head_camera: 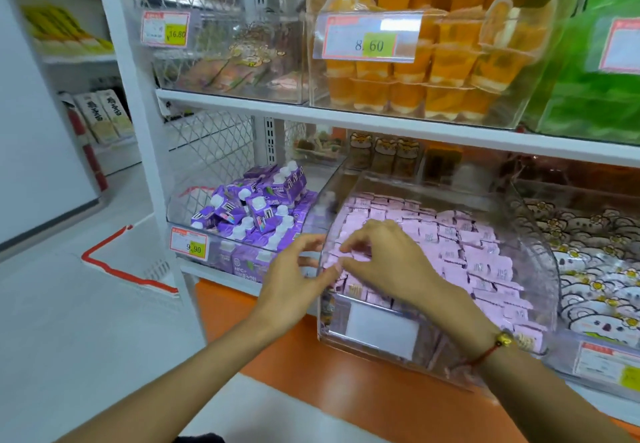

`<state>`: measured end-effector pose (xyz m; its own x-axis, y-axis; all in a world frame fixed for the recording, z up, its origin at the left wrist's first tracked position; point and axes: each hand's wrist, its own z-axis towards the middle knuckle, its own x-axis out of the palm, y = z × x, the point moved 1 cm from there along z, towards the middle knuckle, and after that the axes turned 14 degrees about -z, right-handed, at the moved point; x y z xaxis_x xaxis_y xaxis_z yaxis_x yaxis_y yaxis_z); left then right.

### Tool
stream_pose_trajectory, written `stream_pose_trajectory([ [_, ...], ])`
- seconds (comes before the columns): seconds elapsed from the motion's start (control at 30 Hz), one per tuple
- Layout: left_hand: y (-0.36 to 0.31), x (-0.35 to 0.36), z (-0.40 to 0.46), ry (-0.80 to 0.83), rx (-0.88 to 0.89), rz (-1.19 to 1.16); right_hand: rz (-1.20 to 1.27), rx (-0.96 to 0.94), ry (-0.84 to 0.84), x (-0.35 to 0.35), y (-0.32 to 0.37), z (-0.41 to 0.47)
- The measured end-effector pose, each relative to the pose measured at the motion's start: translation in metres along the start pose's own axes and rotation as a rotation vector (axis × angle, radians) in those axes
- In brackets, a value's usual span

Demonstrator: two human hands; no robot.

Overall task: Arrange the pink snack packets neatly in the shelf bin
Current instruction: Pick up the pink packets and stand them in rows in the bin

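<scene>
Packets (pixel 460 252) fill the clear bin (pixel 408 183) at frame centre in rows running toward upper right, so I favour my right hand (pixel 388 259), pinching 1 inside; left hand (pixel 294 280) hangs loose outside.

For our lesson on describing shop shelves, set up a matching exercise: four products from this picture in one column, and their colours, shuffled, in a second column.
Things:
1. snack packets in the clear bin
2. drink cartons
3. jelly cups
4. bags at upper right

Colours:
A. orange
B. green
C. pink
D. purple

Pairs: 1-C, 2-D, 3-A, 4-B
</scene>
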<state>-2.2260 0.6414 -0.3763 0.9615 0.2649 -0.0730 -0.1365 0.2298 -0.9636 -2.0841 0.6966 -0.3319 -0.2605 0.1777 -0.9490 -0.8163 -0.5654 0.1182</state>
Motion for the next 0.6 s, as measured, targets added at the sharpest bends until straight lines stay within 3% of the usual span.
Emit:
stream_pose_trajectory([
  [0.1, 0.001, -0.003, 0.0, 0.011, -0.037, -0.046, 0.006, -0.059, 0.172, -0.008, -0.001, 0.017],
  [0.2, -0.001, -0.002, -0.001, -0.021, -0.034, -0.082, 0.011, -0.099, 0.213, -0.011, -0.003, 0.023],
  [0.37, -0.003, -0.004, 0.001, 0.006, -0.048, -0.105, 0.2, 0.006, 0.267, -0.006, -0.005, 0.024],
  [0.43, -0.002, -0.004, 0.002, 0.021, -0.032, -0.086, 0.13, -0.009, 0.213, -0.004, -0.001, 0.021],
  [0.6, 0.0, -0.005, 0.003, 0.029, -0.006, -0.079, 0.033, -0.03, -0.164, -0.002, 0.01, 0.0],
])
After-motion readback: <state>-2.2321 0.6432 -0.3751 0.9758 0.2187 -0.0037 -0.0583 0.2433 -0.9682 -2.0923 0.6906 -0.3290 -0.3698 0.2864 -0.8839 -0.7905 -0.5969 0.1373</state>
